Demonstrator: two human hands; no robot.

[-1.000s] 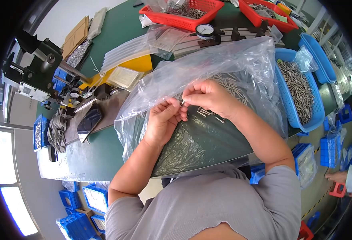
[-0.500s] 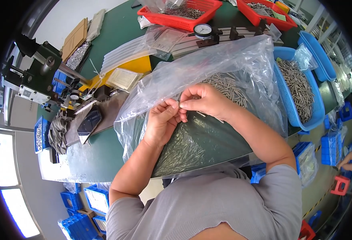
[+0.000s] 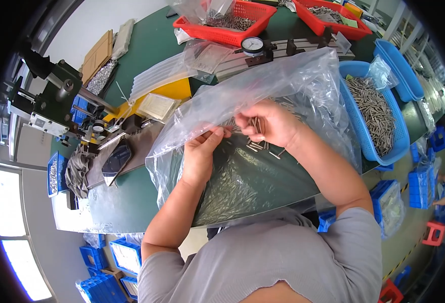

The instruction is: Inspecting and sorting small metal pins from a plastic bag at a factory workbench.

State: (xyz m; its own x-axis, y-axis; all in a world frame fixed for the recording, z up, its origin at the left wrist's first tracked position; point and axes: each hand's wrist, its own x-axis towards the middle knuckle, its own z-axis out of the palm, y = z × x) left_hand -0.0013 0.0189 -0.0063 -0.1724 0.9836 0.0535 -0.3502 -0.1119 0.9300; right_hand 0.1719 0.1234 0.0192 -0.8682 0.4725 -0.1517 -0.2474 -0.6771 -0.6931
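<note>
A large clear plastic bag (image 3: 202, 108) lies spread over the green table, its upper film raised in front of me. Several small metal pins (image 3: 274, 154) lie loose around its opening, and more show dimly through the film. My right hand (image 3: 278, 121) is curled over these pins, and a small bunch of them shows between its fingers. To its left, my left hand (image 3: 200, 154) is closed in a pinch, its fingertips at the bag's film. What those fingertips hold is too small to make out.
A blue basket of metal pins (image 3: 374, 113) stands right of the bag. Beyond it are a dial gauge (image 3: 252, 46) on a rail and red baskets (image 3: 227, 34). A black gauge stand (image 3: 55, 91) rises at the left, near a dark cloth (image 3: 76, 171).
My two hands were together at the fingertips; now they are apart. The right hand has moved right and turned, so the pins in it show. My left hand stays nearly in place.
</note>
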